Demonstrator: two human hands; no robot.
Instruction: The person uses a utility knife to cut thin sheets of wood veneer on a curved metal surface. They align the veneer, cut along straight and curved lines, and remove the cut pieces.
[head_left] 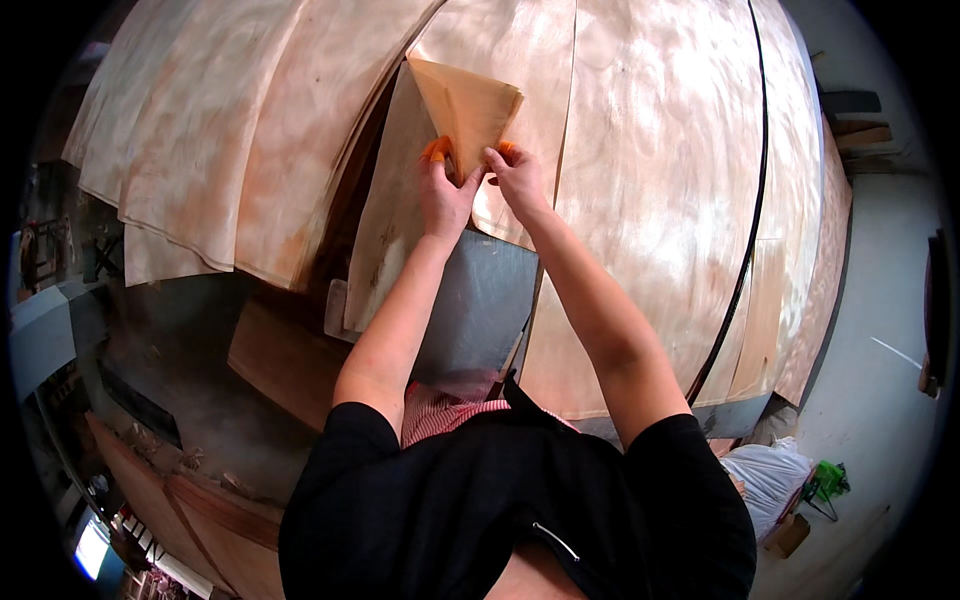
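A tan, wedge-shaped piece of thin wood veneer (pixel 468 105) is held between my two hands, wide end away from me and narrow end toward me. My left hand (pixel 447 195) grips its left side near the narrow end. On the other side, my right hand (pixel 517 180) pinches the lower right edge with thumb and fingers. Orange coverings show on some fingers of both hands. Beneath the piece lie large pale veneer sheets (pixel 660 180). A smooth grey panel (pixel 478 300) shows between my forearms.
More overlapping veneer sheets (pixel 190 150) spread at the left, their near edges hanging over a dark gap. A long black line (pixel 757 200) runs across the right sheets. At the lower right are a white sack (pixel 768 475) and a green object (pixel 828 482) on the floor.
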